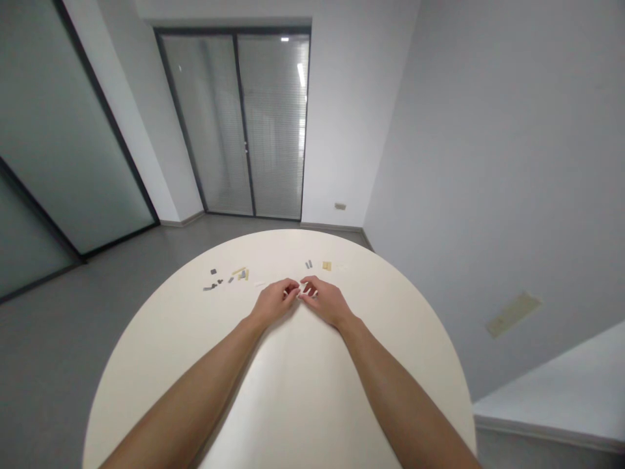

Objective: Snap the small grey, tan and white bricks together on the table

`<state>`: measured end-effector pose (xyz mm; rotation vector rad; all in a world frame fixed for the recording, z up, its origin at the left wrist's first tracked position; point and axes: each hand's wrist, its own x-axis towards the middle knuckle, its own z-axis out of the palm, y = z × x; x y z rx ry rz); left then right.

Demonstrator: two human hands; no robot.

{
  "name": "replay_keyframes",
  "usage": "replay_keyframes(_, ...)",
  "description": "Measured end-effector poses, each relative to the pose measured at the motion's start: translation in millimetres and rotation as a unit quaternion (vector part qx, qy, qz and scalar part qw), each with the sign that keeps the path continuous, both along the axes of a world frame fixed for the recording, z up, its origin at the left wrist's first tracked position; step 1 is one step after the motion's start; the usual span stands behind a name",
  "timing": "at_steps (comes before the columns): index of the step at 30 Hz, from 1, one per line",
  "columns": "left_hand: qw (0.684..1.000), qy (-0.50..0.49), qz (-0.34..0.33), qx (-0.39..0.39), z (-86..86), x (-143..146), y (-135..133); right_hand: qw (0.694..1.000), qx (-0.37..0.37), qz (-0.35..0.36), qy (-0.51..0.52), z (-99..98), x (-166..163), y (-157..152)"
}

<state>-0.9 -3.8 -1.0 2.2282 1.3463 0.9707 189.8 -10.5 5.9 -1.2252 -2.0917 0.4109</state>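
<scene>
My left hand (274, 302) and my right hand (329, 301) meet fingertip to fingertip just above the round table. Both are closed in a pinch, thumbs against fingers. Bits of a small white piece (301, 287) show between the fingertips; its exact shape is mostly covered by them. Beyond the right hand lie two small grey strips (308, 264) and a flat tan piece (327, 266). Left of the left hand, a thin white piece (260, 284) rests on the tabletop, hard to make out against it.
The white round table (303, 404) carries more small pieces at its left: yellow strips (239, 270), a dark square (213, 271) and several grey bits (209, 288). Past the far edge stands a glass door (273, 130). A grey wall (488, 163) rises on the right.
</scene>
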Motion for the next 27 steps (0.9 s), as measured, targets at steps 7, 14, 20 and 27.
replay_keyframes(7,1.000,0.012,0.004,0.000,0.0,-0.7,-0.5,1.000,0.001,-0.002,0.000,-3.0,1.5,1.0)
replay_keyframes(14,1.000,0.018,0.013,-0.007,1.9,0.1,-2.2,1.000,0.010,-0.001,-0.004,-3.4,1.1,1.5)
replay_keyframes(20,0.999,0.029,0.018,-0.005,2.7,-0.1,-2.7,1.000,0.007,-0.006,-0.008,-2.9,1.0,0.9)
replay_keyframes(27,0.999,0.034,0.020,-0.004,1.2,1.3,-2.4,1.000,0.005,-0.006,-0.005,-3.2,1.4,0.7)
